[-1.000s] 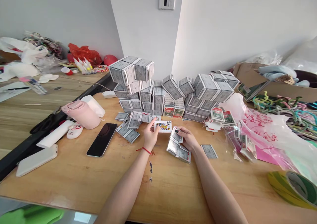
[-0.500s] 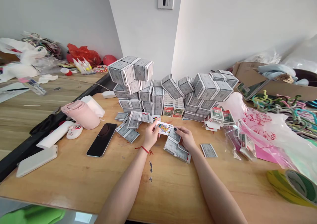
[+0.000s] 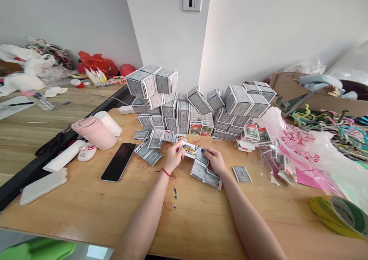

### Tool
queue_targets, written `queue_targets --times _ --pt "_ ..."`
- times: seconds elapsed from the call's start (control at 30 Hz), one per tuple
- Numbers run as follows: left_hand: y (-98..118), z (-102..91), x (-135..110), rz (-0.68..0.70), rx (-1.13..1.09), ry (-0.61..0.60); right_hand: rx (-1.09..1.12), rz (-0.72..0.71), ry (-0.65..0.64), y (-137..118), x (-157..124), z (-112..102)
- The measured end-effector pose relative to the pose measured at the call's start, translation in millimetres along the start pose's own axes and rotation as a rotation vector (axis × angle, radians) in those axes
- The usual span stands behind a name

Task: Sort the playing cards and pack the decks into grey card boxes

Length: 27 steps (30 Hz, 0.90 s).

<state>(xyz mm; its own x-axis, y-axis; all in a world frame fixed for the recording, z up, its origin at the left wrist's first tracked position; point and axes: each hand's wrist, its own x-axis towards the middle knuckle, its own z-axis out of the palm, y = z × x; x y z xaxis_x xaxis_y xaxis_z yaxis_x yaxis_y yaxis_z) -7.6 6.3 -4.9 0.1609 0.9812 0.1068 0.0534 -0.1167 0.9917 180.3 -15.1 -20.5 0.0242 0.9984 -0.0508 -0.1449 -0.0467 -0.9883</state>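
Observation:
My left hand [image 3: 174, 155], a red string bracelet on its wrist, pinches the left end of a face-up playing card [image 3: 189, 149]. At the card's right end, the fingers of my right hand [image 3: 214, 159] are closed, and the card reaches up to them. Right below them are several folded playing cards [image 3: 204, 172] with grey patterned backs, partly overlapped by my right hand. More folded cards [image 3: 148, 152] lie left of my hands. A single card [image 3: 242, 174] rests face down to the right.
Behind my hands stand stacked blocks of grey-backed cards [image 3: 176, 114] and red and green card boxes [image 3: 201, 129]. To the left lie a phone [image 3: 118, 162], a pink cup [image 3: 93, 131] and a white power bank [image 3: 43, 186]. Yellow tape [image 3: 324, 214] and plastic bags [image 3: 304, 141] are on the right.
The face-up card has tilted slightly, its right end now lower and closer to my right fingers. My left hand has shifted a little to the left. The stacks have stayed put.

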Motion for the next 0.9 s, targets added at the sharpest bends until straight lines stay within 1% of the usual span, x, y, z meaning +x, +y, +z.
queue_targets --times 0.13,0.3,0.43,0.63,0.9 --pt "3 -0.3 -1 -0.013 -0.001 -0.017 -0.06 -0.024 0.018 2 0 0" --pt "3 2.1 -2 -0.021 -0.04 -0.042 -0.129 -0.05 -0.003 3 1 -1" --pt "1 7.4 -3 -0.045 -0.097 -0.061 -0.127 -0.025 -0.014 3 0 -1" --pt "3 11.4 -7 -0.021 -0.044 -0.13 -0.119 0.026 -0.039 2 0 -2" --pt "1 13.4 -7 -0.023 0.008 -0.164 -0.153 -0.009 -0.042 2 1 -2"
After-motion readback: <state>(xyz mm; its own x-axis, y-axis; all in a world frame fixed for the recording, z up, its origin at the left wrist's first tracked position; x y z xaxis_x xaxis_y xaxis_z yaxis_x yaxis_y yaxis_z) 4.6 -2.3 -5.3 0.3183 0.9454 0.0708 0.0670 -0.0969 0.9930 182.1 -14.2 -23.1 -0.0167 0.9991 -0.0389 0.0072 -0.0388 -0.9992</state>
